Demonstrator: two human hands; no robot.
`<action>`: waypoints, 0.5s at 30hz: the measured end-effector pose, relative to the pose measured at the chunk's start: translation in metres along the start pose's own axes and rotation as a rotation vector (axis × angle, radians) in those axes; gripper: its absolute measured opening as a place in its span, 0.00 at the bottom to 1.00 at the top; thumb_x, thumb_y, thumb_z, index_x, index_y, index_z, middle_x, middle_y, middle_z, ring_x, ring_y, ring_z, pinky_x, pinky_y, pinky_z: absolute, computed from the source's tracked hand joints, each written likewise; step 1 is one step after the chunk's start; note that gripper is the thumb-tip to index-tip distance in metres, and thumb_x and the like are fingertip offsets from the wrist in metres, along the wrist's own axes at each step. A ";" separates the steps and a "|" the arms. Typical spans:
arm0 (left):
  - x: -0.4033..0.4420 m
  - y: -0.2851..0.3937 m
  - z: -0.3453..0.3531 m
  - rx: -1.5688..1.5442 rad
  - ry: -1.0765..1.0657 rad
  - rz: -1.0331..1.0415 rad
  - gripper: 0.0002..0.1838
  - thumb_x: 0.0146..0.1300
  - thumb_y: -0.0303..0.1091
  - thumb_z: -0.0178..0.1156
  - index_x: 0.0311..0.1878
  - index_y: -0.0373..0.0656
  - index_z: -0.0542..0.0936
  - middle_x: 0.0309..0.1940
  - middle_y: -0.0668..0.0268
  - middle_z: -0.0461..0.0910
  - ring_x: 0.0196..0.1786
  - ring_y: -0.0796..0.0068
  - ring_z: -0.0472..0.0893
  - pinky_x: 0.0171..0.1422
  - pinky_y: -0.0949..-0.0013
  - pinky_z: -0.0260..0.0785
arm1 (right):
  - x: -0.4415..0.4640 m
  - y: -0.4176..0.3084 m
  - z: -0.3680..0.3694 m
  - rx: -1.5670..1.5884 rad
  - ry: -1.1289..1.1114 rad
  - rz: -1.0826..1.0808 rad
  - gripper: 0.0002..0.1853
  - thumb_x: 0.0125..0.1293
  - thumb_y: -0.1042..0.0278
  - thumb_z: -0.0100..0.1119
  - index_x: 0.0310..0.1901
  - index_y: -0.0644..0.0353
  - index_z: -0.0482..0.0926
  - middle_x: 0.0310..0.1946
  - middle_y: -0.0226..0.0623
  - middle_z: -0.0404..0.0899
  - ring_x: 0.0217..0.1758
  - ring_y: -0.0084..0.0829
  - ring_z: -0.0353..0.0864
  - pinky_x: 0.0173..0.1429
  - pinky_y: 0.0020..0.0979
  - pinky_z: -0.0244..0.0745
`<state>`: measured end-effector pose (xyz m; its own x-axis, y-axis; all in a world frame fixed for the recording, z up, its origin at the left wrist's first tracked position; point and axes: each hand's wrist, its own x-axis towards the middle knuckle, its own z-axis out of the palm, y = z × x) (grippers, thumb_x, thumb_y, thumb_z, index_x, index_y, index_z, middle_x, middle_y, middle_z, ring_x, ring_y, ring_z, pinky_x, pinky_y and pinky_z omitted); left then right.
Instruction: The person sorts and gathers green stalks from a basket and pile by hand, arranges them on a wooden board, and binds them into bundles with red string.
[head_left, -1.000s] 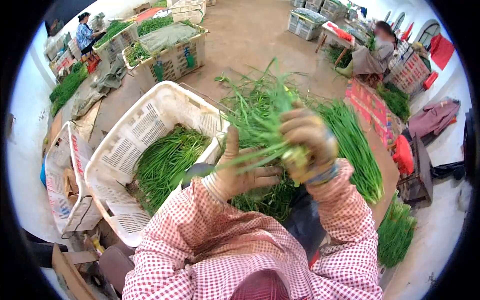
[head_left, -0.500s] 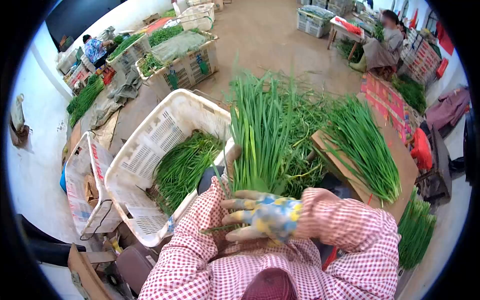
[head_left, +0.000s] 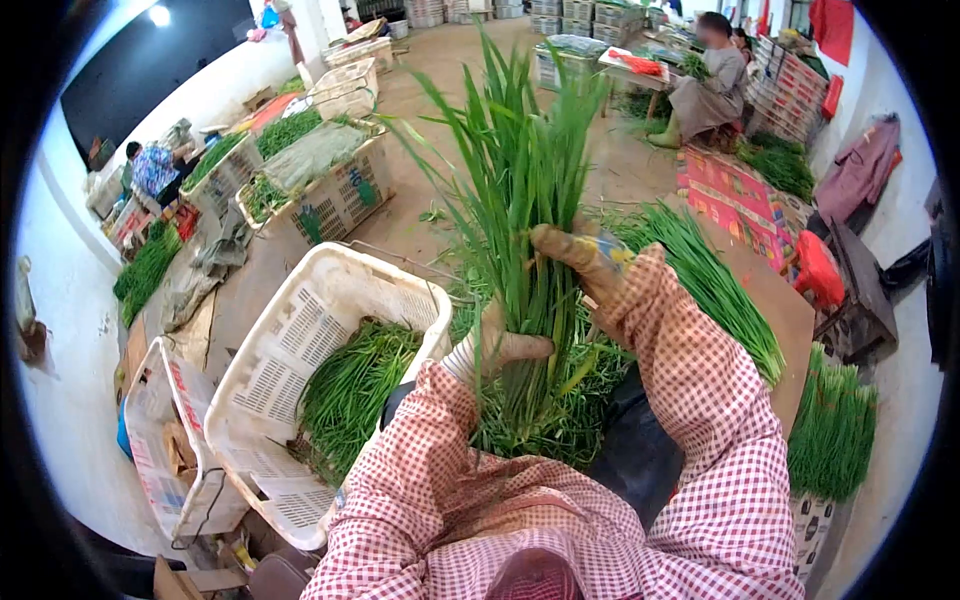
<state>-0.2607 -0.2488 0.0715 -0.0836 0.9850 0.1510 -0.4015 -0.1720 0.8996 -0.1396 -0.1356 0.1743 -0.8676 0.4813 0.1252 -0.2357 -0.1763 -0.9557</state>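
A thick bunch of long green chives (head_left: 530,180) stands upright in front of me, its leaf tips fanned out at the top. My left hand (head_left: 500,345), in a dirty pale glove, is closed around the lower part. Higher up on the other side, my right hand (head_left: 590,255), in a stained blue-and-yellow glove, grips the same bunch with the thumb across it. Some of its fingers are hidden behind the leaves. Below and behind lies a heap of loose leaves (head_left: 595,400). To the right, a neat pile of chives (head_left: 705,290) rests on a board (head_left: 795,330).
A white plastic crate (head_left: 275,350) with chives inside tilts at my left, beside a smaller crate (head_left: 165,450). More chives (head_left: 830,430) stand at the far right. Full crates (head_left: 330,200) are farther back. Two seated people (head_left: 712,80) (head_left: 152,172) are in the background.
The bunch has been raised, and my right hand has moved from low in front of my chest up onto its right side. My view has tilted up.
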 end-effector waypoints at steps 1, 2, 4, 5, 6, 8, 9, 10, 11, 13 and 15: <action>0.003 0.005 0.000 0.184 -0.006 -0.021 0.39 0.41 0.34 0.79 0.59 0.39 0.73 0.49 0.64 0.81 0.51 0.69 0.80 0.56 0.64 0.74 | 0.001 -0.001 0.001 0.003 0.010 -0.005 0.44 0.54 0.51 0.75 0.68 0.56 0.63 0.53 0.41 0.77 0.50 0.31 0.79 0.47 0.31 0.80; 0.006 0.010 -0.002 0.367 -0.010 -0.039 0.38 0.43 0.34 0.79 0.59 0.40 0.73 0.50 0.65 0.80 0.53 0.70 0.78 0.59 0.64 0.72 | 0.002 -0.001 0.002 -0.111 0.043 -0.029 0.38 0.54 0.51 0.75 0.63 0.57 0.69 0.49 0.37 0.80 0.48 0.29 0.80 0.49 0.31 0.78; 0.014 0.019 -0.005 0.399 -0.067 -0.067 0.36 0.43 0.33 0.79 0.58 0.40 0.74 0.49 0.65 0.81 0.52 0.71 0.78 0.58 0.65 0.73 | 0.006 0.001 -0.001 -0.221 0.078 -0.049 0.33 0.54 0.51 0.75 0.58 0.58 0.76 0.45 0.34 0.83 0.46 0.26 0.80 0.52 0.32 0.77; 0.016 0.024 -0.006 0.516 -0.095 -0.099 0.33 0.45 0.32 0.77 0.57 0.39 0.76 0.49 0.64 0.81 0.51 0.69 0.79 0.58 0.64 0.73 | 0.008 0.004 -0.004 -0.214 0.097 -0.037 0.29 0.55 0.53 0.74 0.55 0.58 0.78 0.43 0.33 0.83 0.44 0.25 0.80 0.50 0.31 0.77; 0.016 0.029 -0.008 0.634 -0.124 -0.131 0.30 0.46 0.31 0.76 0.56 0.39 0.78 0.49 0.63 0.82 0.50 0.68 0.80 0.58 0.63 0.73 | 0.008 0.006 -0.003 -0.207 0.115 -0.025 0.26 0.57 0.55 0.73 0.53 0.59 0.79 0.41 0.32 0.83 0.42 0.24 0.80 0.49 0.31 0.77; 0.020 0.026 -0.025 0.717 -0.182 -0.050 0.26 0.52 0.35 0.72 0.55 0.38 0.78 0.50 0.63 0.82 0.51 0.71 0.80 0.58 0.64 0.73 | 0.001 0.008 -0.002 -0.173 0.118 -0.028 0.23 0.59 0.56 0.72 0.52 0.59 0.80 0.41 0.32 0.83 0.43 0.24 0.81 0.49 0.31 0.77; 0.023 0.025 -0.029 0.786 -0.174 0.105 0.26 0.54 0.38 0.71 0.55 0.38 0.78 0.51 0.62 0.82 0.52 0.71 0.79 0.59 0.64 0.72 | -0.002 0.008 0.000 -0.145 0.116 -0.033 0.20 0.61 0.57 0.70 0.51 0.59 0.81 0.42 0.32 0.83 0.44 0.24 0.81 0.49 0.31 0.77; 0.018 0.020 -0.032 0.673 -0.148 0.104 0.27 0.55 0.40 0.70 0.56 0.39 0.78 0.52 0.62 0.81 0.53 0.70 0.79 0.59 0.63 0.72 | -0.005 0.009 0.002 -0.134 0.114 -0.030 0.20 0.61 0.57 0.70 0.51 0.59 0.81 0.42 0.32 0.83 0.44 0.24 0.81 0.49 0.31 0.77; 0.014 0.015 -0.035 0.559 -0.123 0.106 0.28 0.55 0.42 0.70 0.57 0.39 0.77 0.53 0.62 0.80 0.54 0.69 0.78 0.59 0.62 0.72 | -0.006 0.010 0.003 -0.206 0.058 -0.028 0.20 0.62 0.57 0.68 0.52 0.59 0.81 0.43 0.32 0.83 0.45 0.24 0.81 0.51 0.31 0.77; 0.008 0.007 -0.032 0.256 -0.086 0.119 0.31 0.54 0.43 0.70 0.60 0.40 0.75 0.55 0.62 0.78 0.56 0.66 0.78 0.60 0.60 0.72 | -0.004 0.013 0.007 -0.274 0.000 -0.028 0.20 0.64 0.56 0.67 0.52 0.59 0.80 0.43 0.31 0.84 0.46 0.25 0.81 0.52 0.31 0.77; 0.001 0.009 -0.025 -0.078 -0.051 0.037 0.35 0.51 0.36 0.71 0.64 0.40 0.70 0.55 0.64 0.78 0.56 0.65 0.78 0.61 0.58 0.72 | 0.001 0.015 0.010 -0.378 -0.104 -0.036 0.21 0.67 0.55 0.63 0.56 0.58 0.79 0.47 0.33 0.83 0.50 0.26 0.79 0.57 0.32 0.75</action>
<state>-0.2866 -0.2500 0.0693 -0.0538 0.9770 0.2065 -0.4689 -0.2073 0.8586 -0.1484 -0.1460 0.1628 -0.9061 0.3882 0.1682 -0.1059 0.1769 -0.9785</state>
